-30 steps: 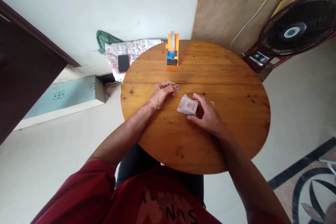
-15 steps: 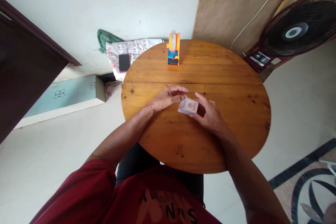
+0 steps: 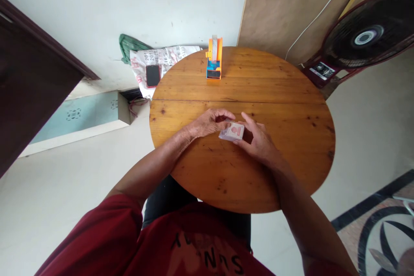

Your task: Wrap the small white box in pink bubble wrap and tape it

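Observation:
A small pack of cards in a clear wrapper, white with a red mark, sits near the middle of the round wooden table. My right hand holds it from the right, fingers wrapped round its far edge. My left hand has come up against its left side, fingers curled and touching the top left corner of the pack.
An orange and blue dispenser-like device stands at the table's far edge. Beyond the table on the floor lie a printed sack with a dark phone on it. A standing fan is at the right.
My left hand has slid right from the bare table to the pack and now touches it. My right hand has kept its hold on the pack, shifting only slightly.

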Demonstrator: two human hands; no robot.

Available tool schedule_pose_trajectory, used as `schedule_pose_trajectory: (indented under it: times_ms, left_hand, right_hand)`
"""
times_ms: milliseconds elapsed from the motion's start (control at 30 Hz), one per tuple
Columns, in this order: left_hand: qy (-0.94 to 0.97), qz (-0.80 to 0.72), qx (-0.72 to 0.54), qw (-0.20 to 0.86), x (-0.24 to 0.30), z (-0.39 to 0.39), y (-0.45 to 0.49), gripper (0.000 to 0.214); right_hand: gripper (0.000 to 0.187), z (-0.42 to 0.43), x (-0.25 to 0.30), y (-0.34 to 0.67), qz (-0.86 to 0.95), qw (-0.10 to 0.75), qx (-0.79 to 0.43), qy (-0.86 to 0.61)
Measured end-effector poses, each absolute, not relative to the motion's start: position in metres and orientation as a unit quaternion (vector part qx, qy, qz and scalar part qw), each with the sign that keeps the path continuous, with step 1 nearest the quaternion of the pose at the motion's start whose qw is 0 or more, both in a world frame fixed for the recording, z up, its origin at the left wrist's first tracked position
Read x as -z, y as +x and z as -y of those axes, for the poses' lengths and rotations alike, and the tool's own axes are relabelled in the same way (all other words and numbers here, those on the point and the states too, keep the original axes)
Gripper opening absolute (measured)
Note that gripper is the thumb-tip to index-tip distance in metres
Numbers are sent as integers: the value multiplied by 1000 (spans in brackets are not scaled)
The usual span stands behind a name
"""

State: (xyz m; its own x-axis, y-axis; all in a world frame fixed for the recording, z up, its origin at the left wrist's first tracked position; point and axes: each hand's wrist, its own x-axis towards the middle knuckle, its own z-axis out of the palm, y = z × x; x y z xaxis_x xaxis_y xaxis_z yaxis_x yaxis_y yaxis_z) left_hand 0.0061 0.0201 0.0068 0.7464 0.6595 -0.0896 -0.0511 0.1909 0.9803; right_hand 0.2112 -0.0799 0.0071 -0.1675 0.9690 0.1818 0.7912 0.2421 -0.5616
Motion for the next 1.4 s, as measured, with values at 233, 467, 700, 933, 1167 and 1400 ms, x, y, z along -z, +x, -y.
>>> schedule_pose_trajectory:
  times_ms: [233,467,700,933,1167,1400]
  left_hand:
    - [588,-251,-251,727,-7,-21,5,36]
    - [592,-242,-248,727,-4,-22,5,37]
    - [591,-225,-245,735,-2,-22,5,44]
    - [600,-232,-248,724,-4,-21,5,45]
    - [606,-229,-247,721,-3,-21,5,44]
    - [610,-227,-245,719,-1,-23,5,44]
  right_hand:
    - [77,88,-22,211,735,277,-185,-591]
    - [24,90,-29,204,735,358,-115,-564]
    - [11,83,-16,194,746,357,-70,-557]
    - [7,82,-11,195,764,391,33,-512]
    - [7,81,-10,197,750,419,51,-510]
    - [11,82,-9,197,741,414,35,-528]
